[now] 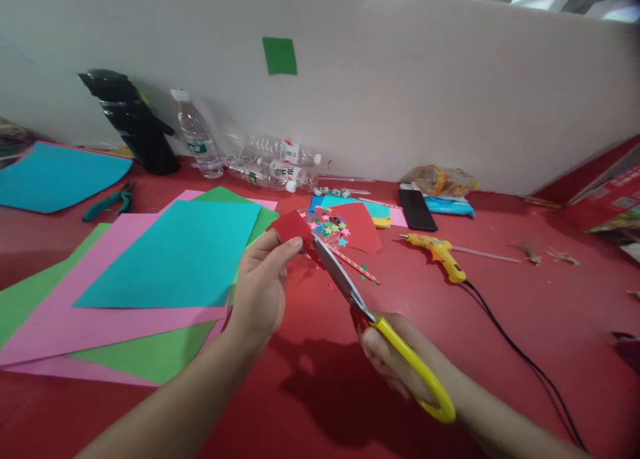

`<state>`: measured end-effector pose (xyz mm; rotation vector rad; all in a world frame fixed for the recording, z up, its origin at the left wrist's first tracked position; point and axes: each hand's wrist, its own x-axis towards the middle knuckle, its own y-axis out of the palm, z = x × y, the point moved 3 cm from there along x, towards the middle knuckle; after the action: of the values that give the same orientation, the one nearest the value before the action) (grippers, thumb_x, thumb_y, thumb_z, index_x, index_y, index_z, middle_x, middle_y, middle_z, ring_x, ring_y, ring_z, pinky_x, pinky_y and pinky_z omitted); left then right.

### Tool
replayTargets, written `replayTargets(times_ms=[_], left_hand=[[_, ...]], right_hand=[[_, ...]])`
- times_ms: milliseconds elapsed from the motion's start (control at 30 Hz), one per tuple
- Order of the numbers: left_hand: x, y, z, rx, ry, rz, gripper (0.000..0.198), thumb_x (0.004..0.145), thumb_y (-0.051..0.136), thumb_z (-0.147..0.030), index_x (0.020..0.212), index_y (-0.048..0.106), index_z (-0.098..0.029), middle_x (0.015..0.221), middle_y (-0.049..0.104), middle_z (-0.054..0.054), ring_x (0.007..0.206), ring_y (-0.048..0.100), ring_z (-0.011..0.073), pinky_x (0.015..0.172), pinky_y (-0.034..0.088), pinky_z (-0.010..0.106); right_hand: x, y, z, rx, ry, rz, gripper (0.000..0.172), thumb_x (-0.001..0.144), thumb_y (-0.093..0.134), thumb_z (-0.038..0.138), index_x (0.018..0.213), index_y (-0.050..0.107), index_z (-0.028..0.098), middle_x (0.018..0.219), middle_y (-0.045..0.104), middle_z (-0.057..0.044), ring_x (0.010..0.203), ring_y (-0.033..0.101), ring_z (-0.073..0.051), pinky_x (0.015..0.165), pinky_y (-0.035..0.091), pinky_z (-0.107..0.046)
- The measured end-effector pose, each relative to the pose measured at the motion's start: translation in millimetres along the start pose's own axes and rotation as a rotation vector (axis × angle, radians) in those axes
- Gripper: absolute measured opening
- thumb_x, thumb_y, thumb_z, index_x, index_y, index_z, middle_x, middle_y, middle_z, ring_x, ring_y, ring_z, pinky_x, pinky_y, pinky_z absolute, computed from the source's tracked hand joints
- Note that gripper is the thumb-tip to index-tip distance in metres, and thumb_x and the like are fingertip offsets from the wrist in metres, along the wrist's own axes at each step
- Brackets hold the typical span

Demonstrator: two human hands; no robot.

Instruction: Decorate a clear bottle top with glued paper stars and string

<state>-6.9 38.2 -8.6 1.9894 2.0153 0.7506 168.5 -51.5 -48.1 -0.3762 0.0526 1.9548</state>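
Note:
My left hand [265,282] pinches a small piece of red paper [294,227] between thumb and fingers, above the red table. Scissors [345,279] with yellow handles are gripped in my right hand [400,359], their blades pointing up and left so that the tips meet the right edge of the red paper. Behind the blades lies a pile of colourful paper stars [327,224], next to a larger red sheet [359,225]. A patterned pencil [357,267] lies just right of the blades.
Stacked coloured sheets [175,259] cover the left side, with pliers [111,202] behind. A black flask [133,122] and plastic bottles [197,139] stand or lie along the wall. To the right are a phone [417,209] and a yellow glue gun [440,255] with its cord trailing forward.

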Motion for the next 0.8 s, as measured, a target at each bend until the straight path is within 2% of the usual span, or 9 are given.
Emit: replayTargets(times_ms=[200, 300, 400, 533, 700, 800], left_hand=[[-7.5, 6.8, 6.3, 0.008, -0.075, 0.093, 0.010, 0.084, 0.062, -0.020, 0.082, 0.071, -0.025, 0.083, 0.069, -0.002, 0.074, 0.058, 0.0128, 0.070, 0.044, 0.026], [-8.0, 6.8, 3.9, 0.050, -0.086, 0.046, 0.008, 0.079, 0.068, -0.022, 0.072, 0.069, -0.024, 0.071, 0.066, -0.002, 0.068, 0.056, 0.0122, 0.065, 0.043, 0.025], [-5.1, 4.0, -0.5, 0.047, -0.060, 0.000, 0.011, 0.077, 0.069, -0.020, 0.066, 0.067, -0.023, 0.064, 0.059, -0.003, 0.063, 0.051, 0.0112, 0.063, 0.041, 0.024], [-2.4, 1.6, -2.9, 0.058, -0.011, -0.012, 0.007, 0.077, 0.069, -0.020, 0.071, 0.069, -0.023, 0.070, 0.058, -0.003, 0.070, 0.050, 0.0119, 0.068, 0.041, 0.024], [-2.5, 1.2, -1.8, 0.089, -0.015, -0.021, 0.006, 0.078, 0.068, -0.022, 0.072, 0.068, -0.023, 0.074, 0.056, -0.001, 0.073, 0.049, 0.0140, 0.070, 0.041, 0.025], [-1.6, -0.2, -3.7, 0.134, 0.016, -0.016, 0.008, 0.079, 0.066, -0.021, 0.072, 0.067, -0.024, 0.079, 0.055, 0.000, 0.079, 0.049, 0.0151, 0.078, 0.041, 0.026]], right_hand=[[-0.1, 2.2, 0.6, -0.050, -0.039, -0.063, 0.057, 0.084, 0.039, 0.075, 0.064, 0.034, 0.023, 0.048, 0.033, 0.008, 0.038, 0.030, -0.005, 0.035, 0.022, -0.020], [0.1, 1.9, 1.8, -0.064, -0.042, -0.089, 0.057, 0.084, 0.040, 0.076, 0.065, 0.035, 0.023, 0.048, 0.033, 0.008, 0.038, 0.029, -0.005, 0.035, 0.021, -0.021], [0.4, 1.7, 3.9, -0.091, -0.070, -0.060, 0.058, 0.084, 0.039, 0.076, 0.064, 0.035, 0.022, 0.047, 0.033, 0.008, 0.039, 0.029, -0.005, 0.037, 0.021, -0.021], [1.1, 1.1, 2.6, -0.108, -0.062, -0.034, 0.058, 0.083, 0.039, 0.077, 0.064, 0.035, 0.023, 0.047, 0.034, 0.007, 0.041, 0.031, -0.006, 0.039, 0.021, -0.021], [2.3, 0.6, 1.9, -0.121, -0.073, -0.029, 0.058, 0.082, 0.039, 0.078, 0.066, 0.036, 0.023, 0.048, 0.033, 0.007, 0.042, 0.030, -0.007, 0.039, 0.021, -0.021], [2.2, -2.0, 3.7, -0.126, -0.078, -0.011, 0.058, 0.083, 0.039, 0.077, 0.065, 0.035, 0.022, 0.049, 0.033, 0.007, 0.043, 0.029, -0.007, 0.039, 0.020, -0.022]])
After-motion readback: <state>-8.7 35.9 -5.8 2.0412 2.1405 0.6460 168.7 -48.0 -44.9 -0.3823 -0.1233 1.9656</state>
